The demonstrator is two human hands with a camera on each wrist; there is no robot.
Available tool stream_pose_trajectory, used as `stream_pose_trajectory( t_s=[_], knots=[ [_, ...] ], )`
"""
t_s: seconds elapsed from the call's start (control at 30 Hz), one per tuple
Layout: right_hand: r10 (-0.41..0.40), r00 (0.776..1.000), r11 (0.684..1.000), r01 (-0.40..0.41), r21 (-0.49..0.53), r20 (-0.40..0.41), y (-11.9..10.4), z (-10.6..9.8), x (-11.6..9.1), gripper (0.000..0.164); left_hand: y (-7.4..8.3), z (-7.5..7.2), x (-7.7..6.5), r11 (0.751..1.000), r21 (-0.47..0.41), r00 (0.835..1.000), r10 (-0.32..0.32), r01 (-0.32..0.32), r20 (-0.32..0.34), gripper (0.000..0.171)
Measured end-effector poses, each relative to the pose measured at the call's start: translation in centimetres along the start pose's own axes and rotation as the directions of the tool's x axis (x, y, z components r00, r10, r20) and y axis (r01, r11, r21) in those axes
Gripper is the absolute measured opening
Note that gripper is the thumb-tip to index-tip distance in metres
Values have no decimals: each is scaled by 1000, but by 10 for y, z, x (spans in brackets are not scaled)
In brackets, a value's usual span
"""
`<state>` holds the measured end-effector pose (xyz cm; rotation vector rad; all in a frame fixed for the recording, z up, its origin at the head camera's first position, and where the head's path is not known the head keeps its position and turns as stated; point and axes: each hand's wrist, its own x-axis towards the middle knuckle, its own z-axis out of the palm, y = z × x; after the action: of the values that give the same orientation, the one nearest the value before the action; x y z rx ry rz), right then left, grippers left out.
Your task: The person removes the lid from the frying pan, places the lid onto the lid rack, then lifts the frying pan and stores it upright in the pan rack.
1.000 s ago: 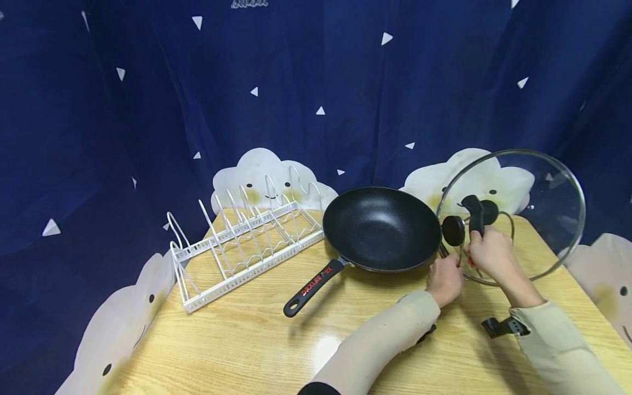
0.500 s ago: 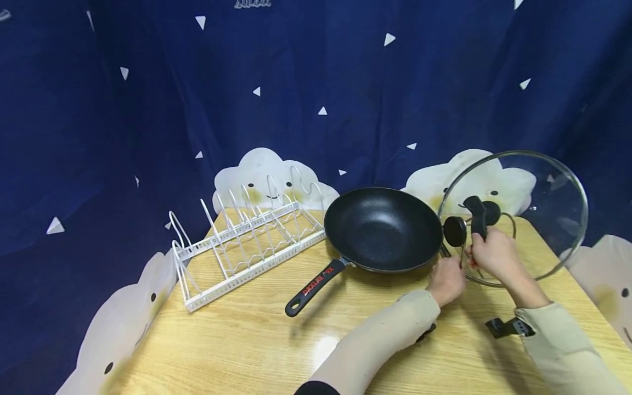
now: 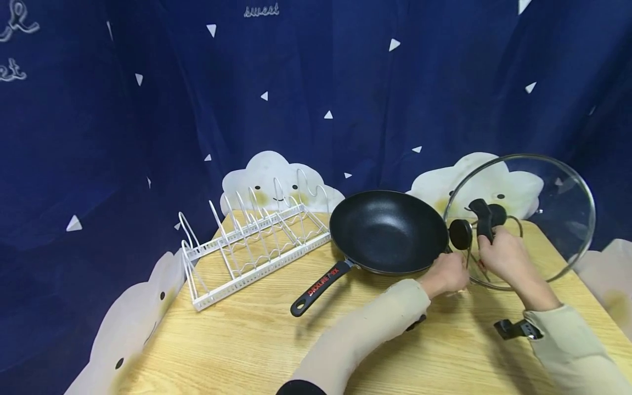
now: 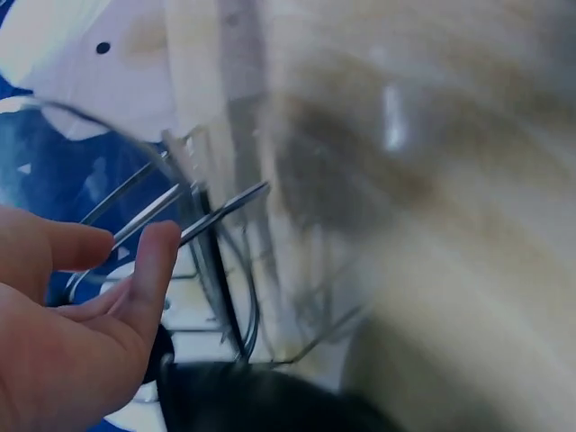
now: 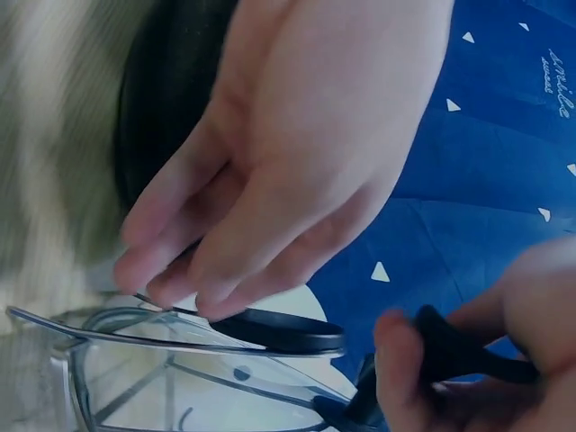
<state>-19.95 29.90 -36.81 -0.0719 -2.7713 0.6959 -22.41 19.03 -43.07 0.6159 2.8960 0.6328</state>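
My right hand (image 3: 508, 255) grips the black handle (image 3: 483, 219) of a large glass lid (image 3: 555, 219), which stands upright at the table's right side. Just left of it, my left hand (image 3: 446, 272) is beside metal wires and a round black disc (image 3: 461, 234). In the left wrist view the thumb and a finger of my left hand (image 4: 81, 333) are apart, close to thin metal rods (image 4: 220, 214). Seen from the right wrist, my left fingers hang downward near the disc (image 5: 279, 331). How the wires join the lid is unclear.
A black wok (image 3: 387, 230) sits at the table's middle, its long handle (image 3: 321, 288) pointing toward the front left. Left of it stands a white wire dish rack (image 3: 257, 277). A blue curtain (image 3: 316, 71) hangs behind the wooden table (image 3: 237, 345).
My left hand has shifted slightly left and its fingers have loosened from the wires. My right hand stays on the lid's handle. The head view has turned slightly.
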Motion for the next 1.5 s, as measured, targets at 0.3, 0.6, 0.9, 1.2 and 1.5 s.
stream_pose_trajectory(
  t_s=[0.3,0.6,0.9,1.2,1.5],
  knots=[
    [-52,994,998,48,-42,-97,-6,-2,3,42,-30,-48,0,995,48,996,87,-86,-23,12],
    [-197,961,979,184,-84,-194,-19,5,1,33,-72,-93,-5,985,72,988,153,-154,30,16],
    [-315,906,949,306,-76,-284,-37,17,-7,22,-113,-133,-25,976,93,971,184,-199,150,21],
    [-316,936,946,323,23,-156,-51,39,-21,19,-154,-148,-52,977,88,969,176,-193,174,18],
    [-253,959,943,217,253,124,-68,61,-31,22,-197,-148,-76,983,38,973,169,-177,157,17]
  ],
)
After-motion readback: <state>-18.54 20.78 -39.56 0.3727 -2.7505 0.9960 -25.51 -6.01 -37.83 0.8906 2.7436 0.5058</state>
